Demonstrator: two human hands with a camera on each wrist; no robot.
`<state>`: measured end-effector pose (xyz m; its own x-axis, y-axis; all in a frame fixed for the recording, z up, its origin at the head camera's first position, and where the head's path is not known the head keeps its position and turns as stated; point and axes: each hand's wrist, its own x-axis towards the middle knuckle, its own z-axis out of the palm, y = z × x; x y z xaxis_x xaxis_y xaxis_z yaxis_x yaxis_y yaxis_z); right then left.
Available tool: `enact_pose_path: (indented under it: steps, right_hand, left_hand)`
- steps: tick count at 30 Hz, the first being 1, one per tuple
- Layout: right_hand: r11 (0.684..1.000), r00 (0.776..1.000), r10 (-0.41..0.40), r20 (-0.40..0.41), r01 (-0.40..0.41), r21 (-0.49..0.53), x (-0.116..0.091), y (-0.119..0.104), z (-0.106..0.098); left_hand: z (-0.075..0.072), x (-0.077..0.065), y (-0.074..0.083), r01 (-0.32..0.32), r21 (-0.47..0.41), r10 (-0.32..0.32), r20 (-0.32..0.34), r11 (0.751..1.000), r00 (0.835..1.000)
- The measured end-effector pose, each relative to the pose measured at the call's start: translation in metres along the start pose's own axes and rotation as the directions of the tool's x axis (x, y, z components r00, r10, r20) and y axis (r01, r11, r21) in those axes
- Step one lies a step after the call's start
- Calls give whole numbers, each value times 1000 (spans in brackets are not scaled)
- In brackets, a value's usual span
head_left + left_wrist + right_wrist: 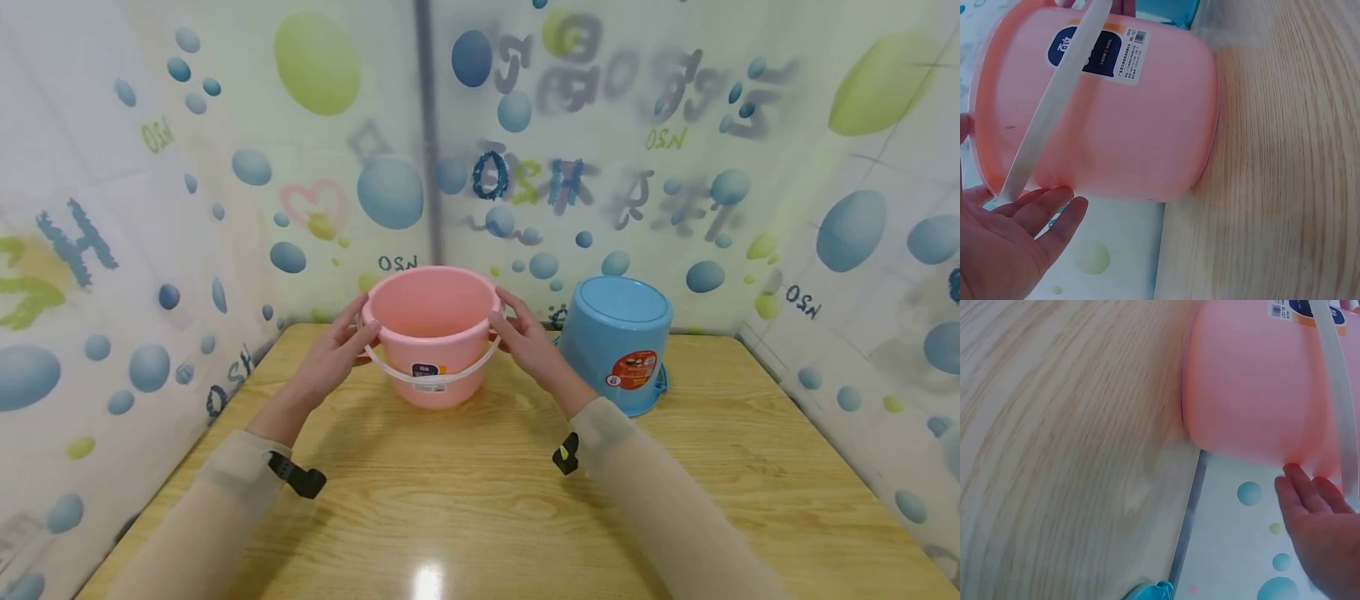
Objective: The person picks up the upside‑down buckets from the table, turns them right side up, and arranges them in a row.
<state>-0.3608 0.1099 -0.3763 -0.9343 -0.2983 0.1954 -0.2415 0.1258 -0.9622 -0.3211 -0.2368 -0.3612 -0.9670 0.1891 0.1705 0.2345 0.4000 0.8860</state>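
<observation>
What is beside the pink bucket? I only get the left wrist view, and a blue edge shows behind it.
Observer: A blue bucket stands upside down on the table, right of the pink bucket and apart from it.
Operator: Is the pink one upright?
Observer: Yes, its open mouth faces up and its white handle hangs down the front.
Operator: I see the left hand only. Where is the right?
Observer: The right hand rests on the rim opposite the left hand, fingers straight.
</observation>
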Motion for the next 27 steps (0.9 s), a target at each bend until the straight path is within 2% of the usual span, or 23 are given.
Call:
enact_pose_path:
  steps: [11,27]
  right_hand:
    - [997,998,44,-44,-41,70,8,-2,6]
    - [994,989,91,-118,-83,66,25,-2,12]
  left_hand:
    - [3,3,0,40,-22,-41,-27,999,999]
    - [9,12,1,61,-34,-64,-89,998,994]
